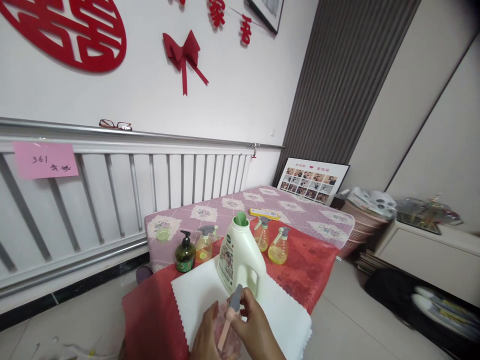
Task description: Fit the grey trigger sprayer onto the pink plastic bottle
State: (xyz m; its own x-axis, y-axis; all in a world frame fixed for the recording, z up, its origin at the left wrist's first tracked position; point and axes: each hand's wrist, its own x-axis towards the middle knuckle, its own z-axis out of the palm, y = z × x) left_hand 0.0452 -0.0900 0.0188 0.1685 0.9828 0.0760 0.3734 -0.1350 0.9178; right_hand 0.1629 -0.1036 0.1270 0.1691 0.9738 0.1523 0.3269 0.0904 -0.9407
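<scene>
My left hand [205, 334] is wrapped round the clear pinkish body of a spray bottle [219, 322], low in the view over a white mat [198, 290]. Closed on the bottle's grey and pink spray head [235, 298] are the fingers of my right hand [255, 325]. Whether the head is screwed tight I cannot tell. Just beyond my hands stands a large pale green detergent jug [240, 252], its green spout uncovered at the top. A light green cap [163, 234] lies far left on the patterned cloth.
A dark green pump bottle [185, 254] and a yellow-liquid spray bottle [204, 246] stand left of the jug. Two similar spray bottles, one nearer [278, 249] and one farther [262, 235], stand right on red cloth [311, 265]. A yellow-edged flat box [264, 214] lies behind.
</scene>
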